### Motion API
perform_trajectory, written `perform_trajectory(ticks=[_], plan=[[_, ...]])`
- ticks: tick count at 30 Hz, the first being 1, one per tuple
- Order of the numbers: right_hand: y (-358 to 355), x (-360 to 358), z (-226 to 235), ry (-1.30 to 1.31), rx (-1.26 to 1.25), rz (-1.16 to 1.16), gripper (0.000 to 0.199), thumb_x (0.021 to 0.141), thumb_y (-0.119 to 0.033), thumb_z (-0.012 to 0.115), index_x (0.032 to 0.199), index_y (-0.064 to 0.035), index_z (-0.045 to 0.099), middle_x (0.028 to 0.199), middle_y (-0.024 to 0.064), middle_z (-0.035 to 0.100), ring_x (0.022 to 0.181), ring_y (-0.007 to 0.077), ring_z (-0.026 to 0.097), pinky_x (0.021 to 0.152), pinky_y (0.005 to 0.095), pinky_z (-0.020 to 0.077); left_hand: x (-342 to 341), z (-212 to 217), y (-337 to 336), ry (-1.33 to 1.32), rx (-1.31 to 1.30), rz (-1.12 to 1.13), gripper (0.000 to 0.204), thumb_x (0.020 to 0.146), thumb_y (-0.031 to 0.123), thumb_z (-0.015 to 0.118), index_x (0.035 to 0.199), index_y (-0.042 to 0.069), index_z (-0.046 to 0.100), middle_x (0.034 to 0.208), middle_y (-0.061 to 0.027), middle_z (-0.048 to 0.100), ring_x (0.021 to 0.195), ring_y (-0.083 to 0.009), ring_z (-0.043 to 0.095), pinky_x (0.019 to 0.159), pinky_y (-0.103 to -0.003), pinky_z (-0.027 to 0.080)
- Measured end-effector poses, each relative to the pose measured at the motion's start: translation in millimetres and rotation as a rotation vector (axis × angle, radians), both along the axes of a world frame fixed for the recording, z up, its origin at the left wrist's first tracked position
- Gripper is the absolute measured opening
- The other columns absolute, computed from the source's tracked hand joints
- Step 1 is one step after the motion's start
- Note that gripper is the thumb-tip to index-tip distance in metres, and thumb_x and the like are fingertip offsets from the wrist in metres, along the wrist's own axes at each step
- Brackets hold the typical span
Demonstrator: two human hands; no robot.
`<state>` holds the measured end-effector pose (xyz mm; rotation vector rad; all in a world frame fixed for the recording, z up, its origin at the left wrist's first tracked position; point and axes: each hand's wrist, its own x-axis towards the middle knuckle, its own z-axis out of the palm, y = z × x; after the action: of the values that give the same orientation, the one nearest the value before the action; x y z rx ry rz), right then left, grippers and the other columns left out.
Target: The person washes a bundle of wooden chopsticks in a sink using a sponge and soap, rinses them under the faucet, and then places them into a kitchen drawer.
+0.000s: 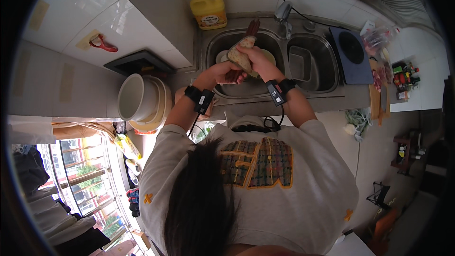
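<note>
Over the left sink basin, my right hand is closed on a beige, speckled cloth-like sponge with a greenish edge. A bundle of dark red chopsticks sticks out past the sponge toward the wall, and the sponge appears folded around it. My left hand is closed at the near end of the bundle, where reddish stick ends seem to show between its fingers. Beneath my hands, pale dishes lie in the basin, partly hidden by my hands and the sponge.
A faucet stands between the basins; the right basin holds a rectangular tub. A yellow jug stands behind. To the right are a dark cooktop and a cutting board; to the left, a white bucket.
</note>
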<state>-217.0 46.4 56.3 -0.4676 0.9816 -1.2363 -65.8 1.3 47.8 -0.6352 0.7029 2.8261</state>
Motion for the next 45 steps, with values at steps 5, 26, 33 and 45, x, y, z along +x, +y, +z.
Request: perform_trajectory(ticks=[5, 26, 33, 45], plan=[[3, -3, 13, -0.125, -0.101, 0.003, 0.028, 0.077, -0.013, 0.053, 0.099, 0.003, 0.047, 0.095, 0.0134, 0.054, 0.086, 0.0221, 0.054, 0.073, 0.0325, 0.0443, 0, 3, 6, 0.127, -0.017, 0.072, 0.028, 0.081, 0.015, 0.039, 0.101, -0.005, 0.042, 0.088, -0.015, 0.053, 0.071, -0.021, 0.052, 0.067, -0.032, 0.043], [7, 4, 16, -0.134, -0.118, -0.01, 0.025, 0.074, -0.016, 0.059, 0.092, 0.0001, 0.051, 0.088, 0.0091, 0.056, 0.077, 0.0181, 0.056, 0.064, 0.0296, 0.0468, -4, 30, 19, -0.176, -0.302, 0.025, 0.007, 0.077, 0.006, 0.047, 0.071, 0.003, 0.046, 0.058, -0.0033, 0.045, 0.047, -0.014, 0.041, 0.043, -0.024, 0.035], [-9, -4, -8, -0.176, -0.043, -0.302, 0.023, 0.075, -0.018, 0.058, 0.09, -0.0031, 0.049, 0.089, 0.0068, 0.054, 0.078, 0.0171, 0.055, 0.065, 0.0289, 0.0463, -10, 36, 27, -0.226, -0.519, 0.005, 0.021, 0.081, 0.016, 0.047, 0.064, 0.006, 0.038, 0.049, 0.0035, 0.028, 0.04, -0.0075, 0.025, 0.037, -0.022, 0.022], [2, -28, 10, -0.268, -0.329, 0.037, 0.03, 0.081, -0.017, 0.047, 0.104, 0.0017, 0.044, 0.102, 0.0114, 0.051, 0.096, 0.0211, 0.05, 0.08, 0.0315, 0.0417, 3, 37, 19, 0.032, -0.259, 0.157, 0.019, 0.085, 0.022, 0.04, 0.088, 0.004, 0.044, 0.065, -0.0003, 0.042, 0.044, -0.0066, 0.031, 0.037, -0.019, 0.024]])
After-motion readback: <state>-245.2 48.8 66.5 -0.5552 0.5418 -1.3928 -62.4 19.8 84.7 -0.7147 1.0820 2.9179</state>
